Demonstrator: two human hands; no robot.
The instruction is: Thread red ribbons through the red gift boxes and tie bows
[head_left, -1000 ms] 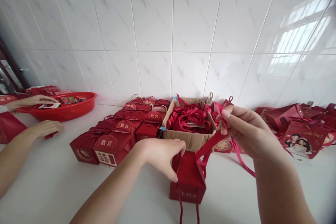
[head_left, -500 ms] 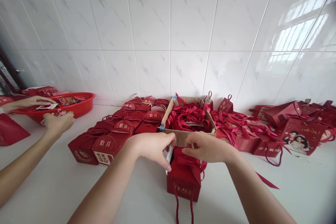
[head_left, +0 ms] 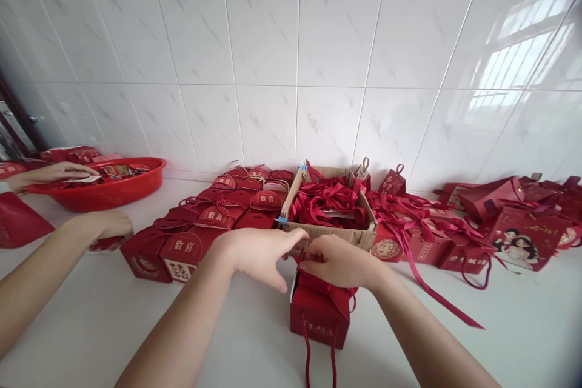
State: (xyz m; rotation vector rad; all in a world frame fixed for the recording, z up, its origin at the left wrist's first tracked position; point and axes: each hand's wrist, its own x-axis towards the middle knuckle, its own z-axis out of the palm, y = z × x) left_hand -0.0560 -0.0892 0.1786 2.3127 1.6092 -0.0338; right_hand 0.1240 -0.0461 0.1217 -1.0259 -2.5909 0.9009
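Observation:
A small red gift box (head_left: 319,315) stands upright on the white table in front of me, its top partly unfolded. Twisted red cord handles (head_left: 307,348) hang down its near side, and red ribbon shows at its right edge. With thumb and fingers together, my right hand (head_left: 339,259) pinches a raised top flap of this box; the fingertips are partly hidden. My left hand (head_left: 259,254) hovers just left of the box, thumb and fingers apart, holding nothing. Right behind both hands is an open cardboard box (head_left: 330,236) filled with loose red ribbons (head_left: 327,201).
Closed red gift boxes (head_left: 218,218) stand in rows at left. Ribbon-tied boxes (head_left: 425,242) and printed red bags (head_left: 522,236) crowd the right; a loose ribbon (head_left: 448,303) trails forward. Far left, another person's hands (head_left: 97,224) work by a red basin (head_left: 113,191) of small packets.
My left hand has come off the box's left side, its fingers spreading. My right hand has shifted left onto the flap. The other person's nearer hand has moved down from the basin.

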